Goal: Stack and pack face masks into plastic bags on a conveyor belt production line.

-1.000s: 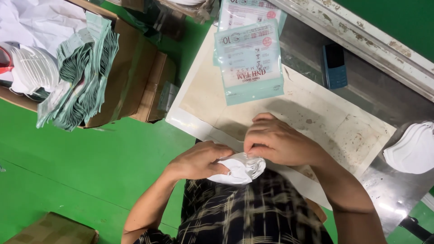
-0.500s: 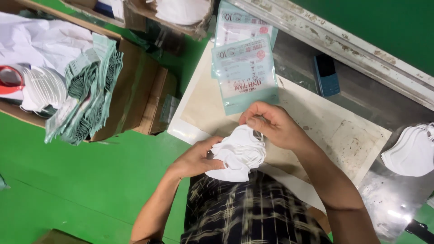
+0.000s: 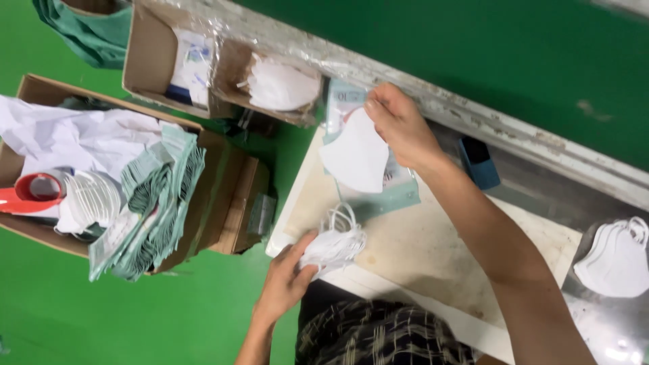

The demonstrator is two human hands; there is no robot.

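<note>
From where I watch, the right hand [image 3: 399, 125] is up at the far edge of the work board [image 3: 433, 250], fingers pinched on the top corner of a single white folded mask [image 3: 357, 157], which hangs flat below the hand. The mask lies over a stack of flat clear pouches [image 3: 395, 192] with pale teal borders and a printed card inside (red and teal print, which I leave unread); the hand is just above that stack, by the grey metal rail [image 3: 473, 111] that runs across the green wall.

The left hand [image 3: 287, 280] is nearer the body, at the front left corner of the board, fingers closed on a small bundle of white masks [image 3: 336, 242] with their ear loops sticking up. The bundle rests on the board's edge, well apart from the single mask.

Beyond the right forearm a dark blue phone-like slab [image 3: 478, 161] lies on the grey bench. At far right another pile of white masks [image 3: 616, 258] sits on a shiny metal surface.

To the left, on the green floor, an open cardboard box [image 3: 230, 203] holds a fanned sheaf of teal-striped pouches [image 3: 152, 209], a stack of white masks [image 3: 91, 199], crumpled white paper [image 3: 74, 138] and a red roll of tape [image 3: 34, 192]. Two smaller cartons stand above it against the rail: one [image 3: 152, 61] with blue-and-white packets, one [image 3: 280, 84] with white masks under plastic film.
</note>
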